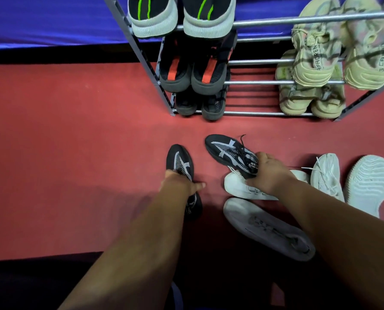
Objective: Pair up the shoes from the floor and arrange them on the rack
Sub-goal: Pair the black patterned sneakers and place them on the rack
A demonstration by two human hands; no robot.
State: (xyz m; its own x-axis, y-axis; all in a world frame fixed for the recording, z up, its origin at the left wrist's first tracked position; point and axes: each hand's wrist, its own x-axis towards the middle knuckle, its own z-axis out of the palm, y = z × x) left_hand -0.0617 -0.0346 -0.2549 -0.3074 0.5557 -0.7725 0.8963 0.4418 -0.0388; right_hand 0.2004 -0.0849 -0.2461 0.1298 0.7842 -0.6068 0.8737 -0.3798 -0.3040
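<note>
rack point(262, 82) behind, pairs on its bars | floor point(74, 153) in front: two shoes point(229, 151) left, four shoes point(267, 229) right

Knit cloth, ribbed rubber and shiny metal over a matt red floor

The rack point(265, 82) is showing smooth, glossy metal tubes; the black shoes point(229, 151) are showing woven mesh cloth with matt grey overlays; the white shoe point(269, 229) is looking like smooth, dull synthetic; the upturned sole point(370, 182) is showing ribbed, matt rubber; the floor point(74, 153) is lying matt and finely grained; the cream shoes point(316, 63) are looking knitted.
</note>
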